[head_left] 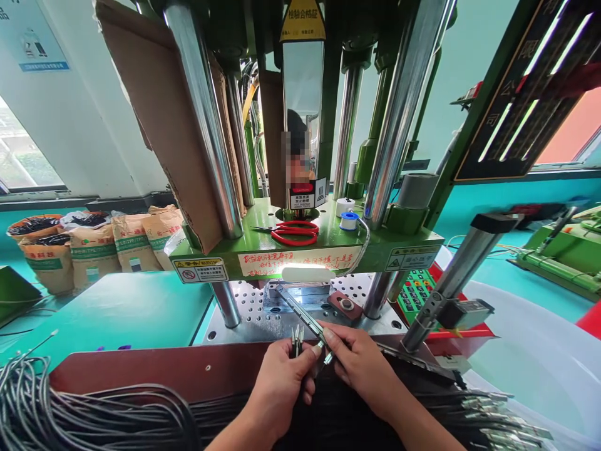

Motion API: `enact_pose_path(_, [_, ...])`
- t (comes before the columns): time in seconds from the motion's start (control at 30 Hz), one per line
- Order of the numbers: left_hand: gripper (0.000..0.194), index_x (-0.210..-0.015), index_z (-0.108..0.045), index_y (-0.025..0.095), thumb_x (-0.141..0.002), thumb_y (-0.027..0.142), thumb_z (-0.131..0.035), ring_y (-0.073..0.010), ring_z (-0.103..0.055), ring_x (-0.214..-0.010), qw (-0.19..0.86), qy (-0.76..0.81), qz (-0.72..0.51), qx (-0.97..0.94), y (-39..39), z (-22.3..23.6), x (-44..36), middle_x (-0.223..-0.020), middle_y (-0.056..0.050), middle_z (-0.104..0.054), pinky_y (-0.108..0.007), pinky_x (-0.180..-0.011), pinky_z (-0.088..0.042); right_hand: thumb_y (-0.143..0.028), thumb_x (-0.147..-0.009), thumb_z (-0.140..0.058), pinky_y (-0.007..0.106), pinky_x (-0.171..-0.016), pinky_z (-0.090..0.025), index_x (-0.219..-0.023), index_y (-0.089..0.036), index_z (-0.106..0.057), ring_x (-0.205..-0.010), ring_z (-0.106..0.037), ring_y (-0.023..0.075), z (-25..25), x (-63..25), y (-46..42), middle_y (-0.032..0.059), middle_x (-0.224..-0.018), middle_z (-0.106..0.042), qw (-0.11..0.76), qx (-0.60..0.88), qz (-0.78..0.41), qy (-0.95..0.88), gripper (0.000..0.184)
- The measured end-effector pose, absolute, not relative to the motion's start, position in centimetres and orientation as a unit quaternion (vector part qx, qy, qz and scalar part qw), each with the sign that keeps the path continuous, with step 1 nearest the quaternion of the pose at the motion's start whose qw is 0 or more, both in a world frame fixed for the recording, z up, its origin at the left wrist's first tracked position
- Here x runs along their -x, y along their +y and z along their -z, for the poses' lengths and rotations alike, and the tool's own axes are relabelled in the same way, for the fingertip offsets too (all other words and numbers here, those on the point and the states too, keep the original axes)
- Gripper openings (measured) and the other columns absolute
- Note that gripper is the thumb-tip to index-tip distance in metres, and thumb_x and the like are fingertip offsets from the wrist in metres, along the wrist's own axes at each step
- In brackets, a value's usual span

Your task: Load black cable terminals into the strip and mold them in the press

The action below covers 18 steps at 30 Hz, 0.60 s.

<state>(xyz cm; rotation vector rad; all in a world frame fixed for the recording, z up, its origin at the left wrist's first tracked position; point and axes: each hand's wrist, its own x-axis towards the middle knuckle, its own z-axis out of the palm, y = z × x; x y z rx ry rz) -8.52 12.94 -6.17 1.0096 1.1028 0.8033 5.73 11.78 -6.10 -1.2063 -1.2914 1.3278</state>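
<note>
My left hand is closed round a few black cables whose silvery connector ends stick up above the fingers. In my right hand is the near end of a long, narrow metal bar with slots along it. The bar slants up and left toward the metal mould block on the press bed. Between the two hands a single metal cable connector lies at the bar's near end, by my left thumb. Whether it is seated in the bar I cannot tell.
Red-handled cutters and a solder spool lie on the green press plate. A lit lamp hangs below it. Black cables cover the front, with their connectors at right. Sacks stand at left.
</note>
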Motion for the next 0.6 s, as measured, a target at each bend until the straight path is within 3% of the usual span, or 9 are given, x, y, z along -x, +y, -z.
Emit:
enact_pose_path(0.17, [0.034, -0.069, -0.052, 0.016, -0.068, 0.043, -0.072, -0.0059, -0.042, -0.039, 0.683, 0.468, -0.363, -0.426, 12.8, 6.1, 8.7, -0.05, 0.006, -0.048, -0.017, -0.036, -0.033, -0.049, -0.086, -0.05, 0.017, -0.034, -0.013, -0.109, -0.017, -0.063, -0.039, -0.022, 0.0039, 5.9, -5.9, 12.0, -0.0075, -0.053, -0.037, 0.458, 0.472, -0.566, -0.498, 0.041])
enact_pose_path(0.3, [0.033, -0.083, -0.059, 0.012, -0.069, 0.038, -0.074, -0.0094, -0.055, -0.054, 0.755, 0.419, -0.34, -0.372, 13.0, 5.5, 9.8, -0.066, 0.001, -0.057, -0.023, -0.053, -0.048, -0.049, -0.082, -0.056, 0.015, -0.031, -0.011, -0.105, -0.016, -0.062, -0.035, -0.022, 0.0035, 5.7, -7.0, 12.2, -0.011, -0.047, -0.032, 0.468, 0.484, -0.594, -0.441, 0.041])
enact_pose_path(0.4, [0.031, -0.09, -0.059, 0.013, -0.07, 0.031, -0.075, -0.0112, -0.059, -0.059, 0.769, 0.423, -0.345, -0.332, 13.8, 4.8, 10.9, -0.066, 0.001, -0.057, -0.026, -0.061, -0.051, -0.05, -0.079, -0.06, 0.014, -0.03, -0.011, -0.101, -0.017, -0.062, -0.034, -0.024, 0.0031, 5.9, -7.5, 12.5, -0.012, -0.047, -0.031, 0.476, 0.482, -0.607, -0.416, 0.039])
enact_pose_path(0.6, [0.022, -0.089, -0.056, 0.013, -0.079, 0.031, -0.065, -0.0074, -0.052, -0.048, 0.708, 0.487, -0.35, -0.373, 15.7, 4.5, 10.4, -0.065, 0.001, -0.058, -0.02, -0.047, -0.044, -0.05, -0.08, -0.058, 0.013, -0.029, -0.011, -0.101, -0.017, -0.062, -0.033, -0.023, 0.0028, 6.2, -7.6, 12.6, -0.0118, -0.047, -0.033, 0.483, 0.478, -0.609, -0.409, 0.039])
